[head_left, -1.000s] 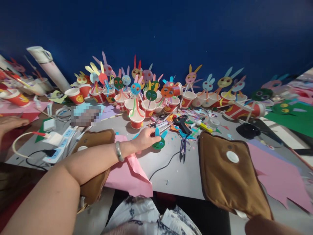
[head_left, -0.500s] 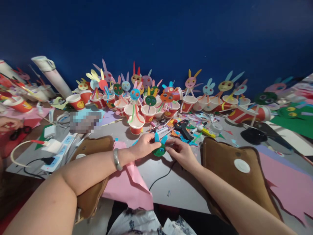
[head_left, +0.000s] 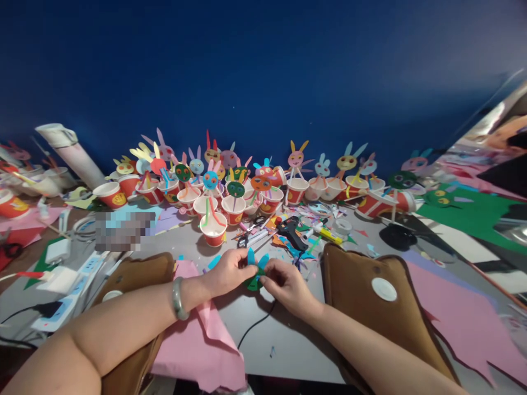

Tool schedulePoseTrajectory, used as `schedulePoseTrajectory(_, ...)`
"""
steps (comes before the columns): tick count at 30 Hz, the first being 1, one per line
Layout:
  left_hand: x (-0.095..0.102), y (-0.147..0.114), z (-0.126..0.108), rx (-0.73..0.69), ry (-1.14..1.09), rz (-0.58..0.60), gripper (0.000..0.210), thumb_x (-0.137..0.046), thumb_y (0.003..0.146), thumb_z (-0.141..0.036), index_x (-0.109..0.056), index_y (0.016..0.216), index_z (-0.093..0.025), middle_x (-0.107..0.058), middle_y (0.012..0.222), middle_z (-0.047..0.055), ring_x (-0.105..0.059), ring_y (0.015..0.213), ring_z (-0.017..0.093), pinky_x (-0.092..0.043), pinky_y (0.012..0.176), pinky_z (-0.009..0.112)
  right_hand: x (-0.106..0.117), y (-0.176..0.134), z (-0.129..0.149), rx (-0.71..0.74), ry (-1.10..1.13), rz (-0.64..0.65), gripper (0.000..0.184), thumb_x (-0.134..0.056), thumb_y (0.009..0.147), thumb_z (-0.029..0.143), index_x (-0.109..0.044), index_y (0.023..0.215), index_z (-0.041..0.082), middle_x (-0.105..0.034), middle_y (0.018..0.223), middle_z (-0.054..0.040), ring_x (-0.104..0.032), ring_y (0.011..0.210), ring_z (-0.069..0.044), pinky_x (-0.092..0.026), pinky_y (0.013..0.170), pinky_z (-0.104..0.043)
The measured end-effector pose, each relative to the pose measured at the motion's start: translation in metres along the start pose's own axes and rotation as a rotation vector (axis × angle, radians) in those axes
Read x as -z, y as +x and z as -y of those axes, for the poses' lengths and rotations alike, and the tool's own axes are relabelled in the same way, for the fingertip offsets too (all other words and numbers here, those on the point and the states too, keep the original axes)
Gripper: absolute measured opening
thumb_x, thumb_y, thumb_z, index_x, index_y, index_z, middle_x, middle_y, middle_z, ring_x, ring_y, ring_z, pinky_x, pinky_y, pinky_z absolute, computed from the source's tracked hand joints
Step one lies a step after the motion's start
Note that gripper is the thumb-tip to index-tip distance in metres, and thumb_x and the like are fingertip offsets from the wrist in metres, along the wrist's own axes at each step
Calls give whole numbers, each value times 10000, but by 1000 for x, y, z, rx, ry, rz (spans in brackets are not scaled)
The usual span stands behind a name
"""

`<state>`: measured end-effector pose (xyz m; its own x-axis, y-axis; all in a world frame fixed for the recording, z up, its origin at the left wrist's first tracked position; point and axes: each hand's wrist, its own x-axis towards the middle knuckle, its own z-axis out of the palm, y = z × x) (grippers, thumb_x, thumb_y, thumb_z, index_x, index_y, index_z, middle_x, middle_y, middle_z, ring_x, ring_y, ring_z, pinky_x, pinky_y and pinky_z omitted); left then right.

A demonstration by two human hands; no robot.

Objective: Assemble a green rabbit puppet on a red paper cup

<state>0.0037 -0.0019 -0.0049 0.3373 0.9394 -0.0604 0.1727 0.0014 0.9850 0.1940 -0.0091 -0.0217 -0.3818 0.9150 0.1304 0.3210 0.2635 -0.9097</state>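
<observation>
Left grip (head_left: 231,272) and right grip (head_left: 289,286) narrow, pinching green head (head_left: 253,283), partly hidden, in front of glue gun (head_left: 291,232)

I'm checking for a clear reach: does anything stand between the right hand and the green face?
Nothing visible does. The right hand touches the green face directly, opposite the left hand; the glue gun lies beyond, not between.
</observation>
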Motion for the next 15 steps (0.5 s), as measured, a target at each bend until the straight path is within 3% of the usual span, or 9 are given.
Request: schedulePoseTrajectory(15, 0, -2, -1, -27, 64, 40, 89, -575, 748, -216, -577, 740, -128, -519, 688, -14, -440, 657, 98, -350, 580, 219, -2, 0, -9, 47, 17, -18, 174, -579, 839, 275, -526, 690, 201, -484, 601, 32, -425, 562, -111, -359, 540, -244)
